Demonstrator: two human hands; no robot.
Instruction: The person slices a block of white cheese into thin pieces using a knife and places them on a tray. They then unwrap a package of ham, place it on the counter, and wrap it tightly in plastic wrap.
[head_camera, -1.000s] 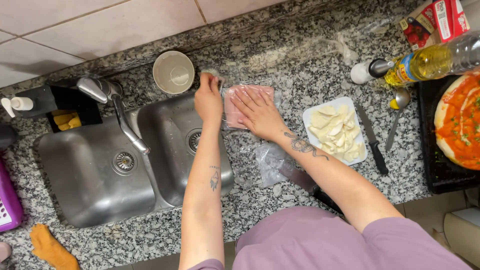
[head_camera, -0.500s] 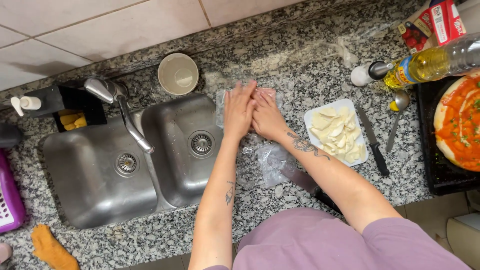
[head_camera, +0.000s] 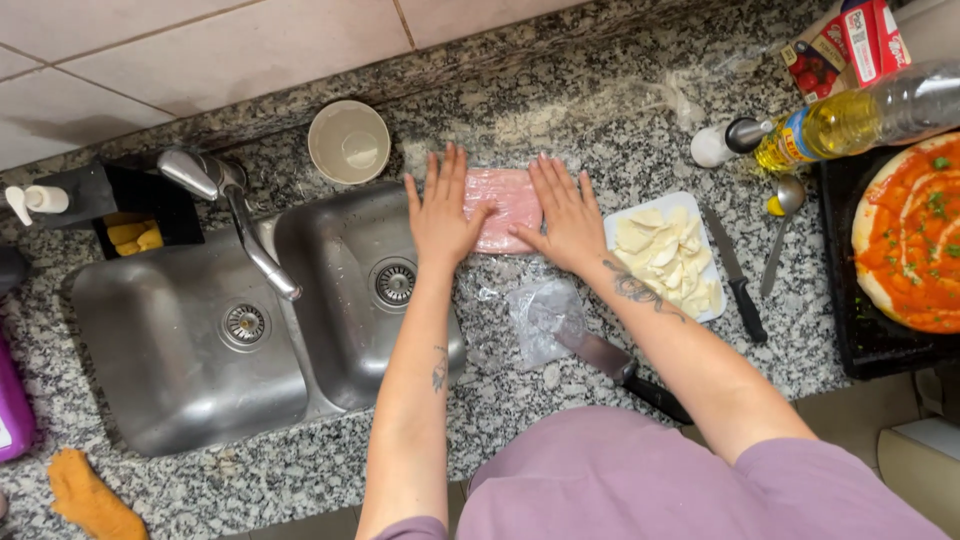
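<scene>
A flat pink slab of sliced ham (head_camera: 505, 205) in clear plastic wrap lies on the granite counter (head_camera: 600, 130) beside the sink. My left hand (head_camera: 440, 210) rests flat on its left edge, fingers spread. My right hand (head_camera: 562, 212) presses flat on its right edge, fingers apart. Neither hand grips anything. A crumpled clear plastic bag (head_camera: 540, 315) lies just in front of the ham.
A double steel sink (head_camera: 230, 330) with a tap (head_camera: 235, 215) is at left. A white tray of cheese slices (head_camera: 672, 255), two knives (head_camera: 735, 280) (head_camera: 625, 370), a spoon (head_camera: 782, 215), an oil bottle (head_camera: 860, 115), a sauced pizza base (head_camera: 915, 235) and a cream bowl (head_camera: 348, 142) surround the ham.
Both hands have moved apart from the middle of the ham and now lie flat at its two sides, with the wrap spread open on the counter.
</scene>
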